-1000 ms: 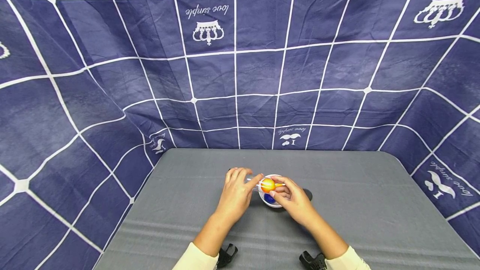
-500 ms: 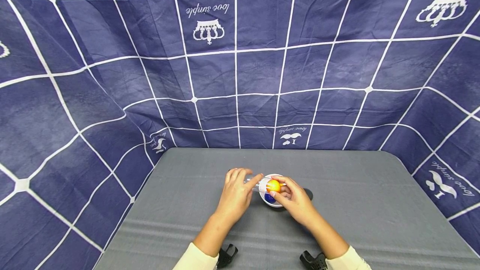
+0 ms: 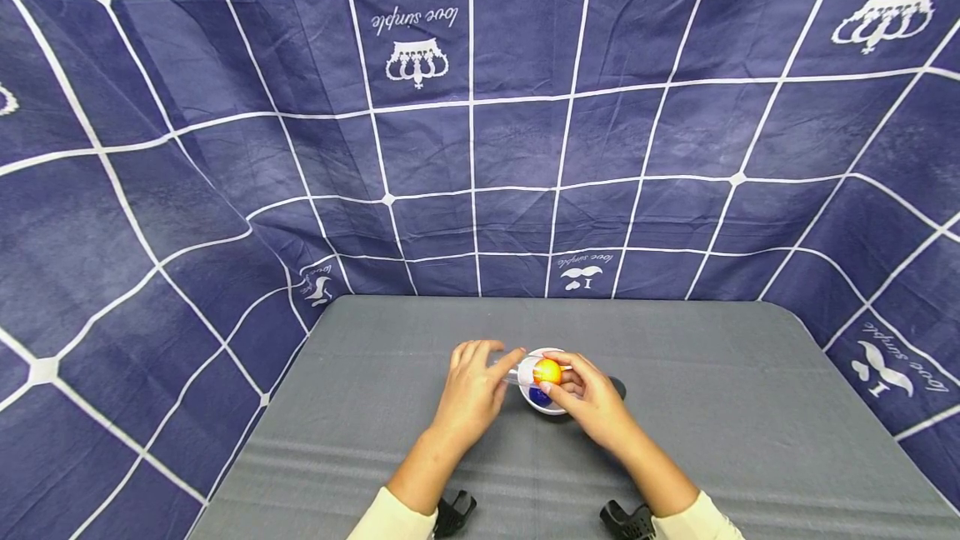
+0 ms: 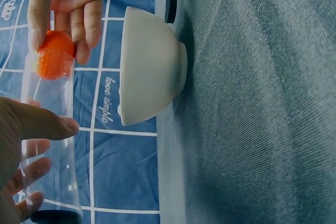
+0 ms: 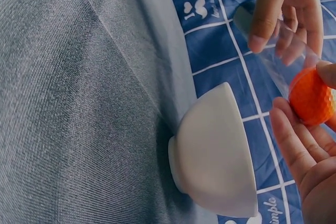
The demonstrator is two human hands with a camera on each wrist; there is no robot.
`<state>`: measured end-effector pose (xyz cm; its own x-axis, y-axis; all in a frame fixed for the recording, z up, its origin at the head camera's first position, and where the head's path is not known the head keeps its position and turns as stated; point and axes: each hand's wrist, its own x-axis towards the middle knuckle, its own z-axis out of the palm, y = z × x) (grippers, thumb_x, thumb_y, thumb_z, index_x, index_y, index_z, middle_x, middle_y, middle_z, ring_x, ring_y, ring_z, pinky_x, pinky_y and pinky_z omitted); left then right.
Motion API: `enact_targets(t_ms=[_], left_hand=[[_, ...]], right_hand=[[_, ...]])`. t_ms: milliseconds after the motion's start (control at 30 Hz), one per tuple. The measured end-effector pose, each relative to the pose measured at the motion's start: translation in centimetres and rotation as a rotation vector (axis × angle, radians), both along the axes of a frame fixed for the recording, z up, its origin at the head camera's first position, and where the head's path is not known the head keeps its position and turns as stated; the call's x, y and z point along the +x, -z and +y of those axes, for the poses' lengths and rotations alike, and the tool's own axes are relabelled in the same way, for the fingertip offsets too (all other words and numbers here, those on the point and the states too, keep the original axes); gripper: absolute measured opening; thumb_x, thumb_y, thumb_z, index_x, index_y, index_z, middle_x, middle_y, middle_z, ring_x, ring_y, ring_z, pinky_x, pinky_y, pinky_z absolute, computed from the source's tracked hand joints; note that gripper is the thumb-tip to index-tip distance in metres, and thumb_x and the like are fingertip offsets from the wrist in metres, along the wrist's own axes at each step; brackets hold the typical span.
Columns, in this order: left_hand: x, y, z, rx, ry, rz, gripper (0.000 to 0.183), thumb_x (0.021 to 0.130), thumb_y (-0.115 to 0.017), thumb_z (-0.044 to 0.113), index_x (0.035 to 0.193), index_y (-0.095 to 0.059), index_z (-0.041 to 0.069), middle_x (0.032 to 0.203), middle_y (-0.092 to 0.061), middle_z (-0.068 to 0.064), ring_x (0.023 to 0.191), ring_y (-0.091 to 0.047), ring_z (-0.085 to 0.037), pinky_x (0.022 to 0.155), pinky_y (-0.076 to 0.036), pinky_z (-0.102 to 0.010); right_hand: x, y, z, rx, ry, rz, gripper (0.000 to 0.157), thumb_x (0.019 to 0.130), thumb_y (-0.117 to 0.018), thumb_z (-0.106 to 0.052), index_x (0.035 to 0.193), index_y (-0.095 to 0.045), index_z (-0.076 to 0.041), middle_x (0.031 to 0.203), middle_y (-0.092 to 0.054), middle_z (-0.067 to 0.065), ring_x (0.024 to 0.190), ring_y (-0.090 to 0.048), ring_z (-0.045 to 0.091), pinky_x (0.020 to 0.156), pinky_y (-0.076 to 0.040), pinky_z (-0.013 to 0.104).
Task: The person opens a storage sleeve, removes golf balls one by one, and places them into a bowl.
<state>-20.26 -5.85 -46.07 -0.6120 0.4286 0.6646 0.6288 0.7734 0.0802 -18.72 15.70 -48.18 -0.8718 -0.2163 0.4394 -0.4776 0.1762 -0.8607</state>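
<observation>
My left hand (image 3: 471,394) holds a clear plastic tube (image 4: 50,98) with its thumb on one side and its fingers on the other. A black cap (image 4: 55,216) closes the tube's far end. At the opposite end, an orange dimpled golf ball (image 5: 311,97) sits partly inside the tube's mouth. My right hand (image 3: 592,407) pinches the ball there between thumb and fingers. Below both hands stands a white bowl (image 4: 149,66), upright on the table. Inside it, in the head view, lies something round and blue (image 3: 538,396).
A flat black disc (image 3: 617,387) lies on the grey table (image 3: 705,407) just right of the bowl. Blue cloth (image 3: 517,148) with white grid lines hangs behind and at both sides of the table.
Over the first half second, the orange ball has shifted right toward my right hand, to the tube's end. Since then, my left fingers have moved slightly; my right hand stays put.
</observation>
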Motion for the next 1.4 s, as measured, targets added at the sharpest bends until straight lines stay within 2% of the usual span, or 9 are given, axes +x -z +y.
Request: enact_targets(t_ms=[300,533,733,800,967,1100,1200,1400], left_hand=[[0.3,0.4,-0.1,0.052,0.017,-0.088,0.058,0.073,-0.087,0.009,0.126,-0.070,0.026,0.114,-0.065,-0.002,0.107,-0.063,-0.024,0.099,-0.046,-0.046],[0.4,0.7,-0.2,0.104,0.016,-0.161,0.058,0.075,-0.088,0.015,0.128,-0.069,0.026,0.112,-0.065,0.000,0.103,-0.063,-0.020,0.090,-0.048,-0.041],[0.2,1.3,-0.4,0.176,0.014,-0.210,0.059,0.075,-0.088,0.015,0.130,-0.067,0.024,0.111,-0.065,0.000,0.103,-0.064,-0.020,0.088,-0.048,-0.041],[0.2,1.5,-0.5,0.204,0.006,-0.222,0.060,0.075,-0.088,0.015,0.131,-0.067,0.024,0.111,-0.065,-0.001,0.103,-0.064,-0.020,0.089,-0.049,-0.042],[0.1,1.5,-0.6,0.285,-0.024,-0.298,0.059,0.078,-0.086,0.016,0.133,-0.065,0.023,0.114,-0.066,-0.002,0.107,-0.065,-0.023,0.093,-0.051,-0.045],[-0.1,1.6,-0.8,0.357,-0.015,-0.361,0.059,0.082,-0.084,0.017,0.136,-0.062,0.021,0.118,-0.065,-0.004,0.110,-0.067,-0.024,0.095,-0.053,-0.044],[-0.5,2.0,-1.0,0.399,0.001,-0.371,0.058,0.083,-0.083,0.017,0.136,-0.061,0.017,0.119,-0.065,-0.005,0.110,-0.067,-0.024,0.095,-0.054,-0.043],[-1.0,2.7,-1.3,0.431,-0.026,-0.365,0.057,0.084,-0.082,0.019,0.136,-0.059,0.011,0.121,-0.067,-0.007,0.113,-0.067,-0.026,0.097,-0.053,-0.044]], right_hand=[[0.1,-0.4,0.3,0.009,0.025,-0.017,0.044,0.089,-0.075,-0.005,0.129,-0.060,0.006,0.114,-0.061,0.020,0.094,-0.067,0.009,0.081,-0.059,0.020],[0.1,-0.5,0.7,0.021,0.044,0.015,0.042,0.089,-0.075,-0.006,0.129,-0.062,-0.001,0.114,-0.062,0.016,0.095,-0.068,0.013,0.083,-0.058,0.021],[0.0,-0.4,1.1,0.011,0.041,0.022,0.044,0.088,-0.075,-0.003,0.129,-0.060,0.005,0.114,-0.062,0.017,0.095,-0.069,0.016,0.083,-0.058,0.020],[0.1,-0.5,1.2,0.020,0.049,0.029,0.044,0.087,-0.076,-0.003,0.129,-0.061,0.003,0.113,-0.062,0.016,0.095,-0.070,0.015,0.082,-0.058,0.021],[0.1,-0.6,1.5,0.104,0.108,0.072,0.045,0.085,-0.079,-0.005,0.127,-0.065,-0.004,0.109,-0.064,0.010,0.091,-0.067,0.007,0.079,-0.059,0.024],[-0.1,-0.4,1.8,0.191,0.156,0.107,0.044,0.083,-0.081,-0.005,0.125,-0.067,-0.004,0.107,-0.065,0.007,0.090,-0.066,0.009,0.078,-0.059,0.030],[-0.2,-0.1,2.1,0.249,0.172,0.143,0.044,0.082,-0.081,-0.003,0.123,-0.068,-0.003,0.106,-0.066,0.006,0.088,-0.065,0.011,0.077,-0.059,0.031],[-0.2,0.2,2.5,0.388,0.176,0.251,0.045,0.076,-0.085,-0.005,0.119,-0.069,-0.005,0.103,-0.067,0.000,0.079,-0.058,0.009,0.068,-0.053,0.027]])
